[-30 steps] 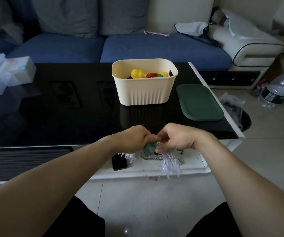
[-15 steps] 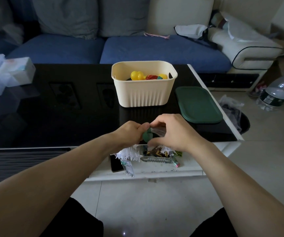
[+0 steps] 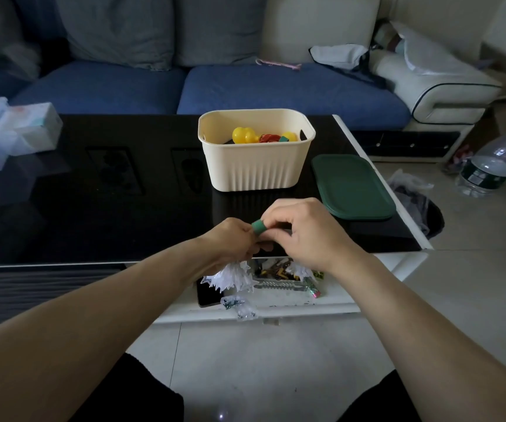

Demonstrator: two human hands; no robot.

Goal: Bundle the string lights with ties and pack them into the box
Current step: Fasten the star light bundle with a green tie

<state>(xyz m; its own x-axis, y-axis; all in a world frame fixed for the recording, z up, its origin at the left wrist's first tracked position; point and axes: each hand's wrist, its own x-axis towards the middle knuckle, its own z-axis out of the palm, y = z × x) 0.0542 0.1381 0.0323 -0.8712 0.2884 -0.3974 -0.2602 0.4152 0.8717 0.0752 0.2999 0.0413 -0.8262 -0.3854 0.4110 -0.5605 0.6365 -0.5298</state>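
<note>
The green tie [image 3: 258,227] sits as a short band pinched between your two hands just above the near edge of the worktop [image 3: 93,208], and the string lights [image 3: 235,277] hang below your left hand [image 3: 233,240] as a spiky cluster of white, translucent plastic tips. Your left hand is curled around the gathered bundle; your right hand [image 3: 303,236] pinches the tie with thumb and forefinger. To do the wrapping step well, keep the left grip tight so the loops do not splay, and draw the tie snug round the narrowest part of the bundle. The band appears soft and flexible, so it should cinch without cutting the thin wire; the stiff tips may snag on each other, so keep them pointing one way. The cream box [image 3: 256,166], a ribbed plastic tub with rounded corners, stands just beyond your hands and already holds yellow and red items. Its dark green lid [image 3: 352,187], flat and smooth with rounded corners, lies beside it to the right on the glossy black surface.
</note>
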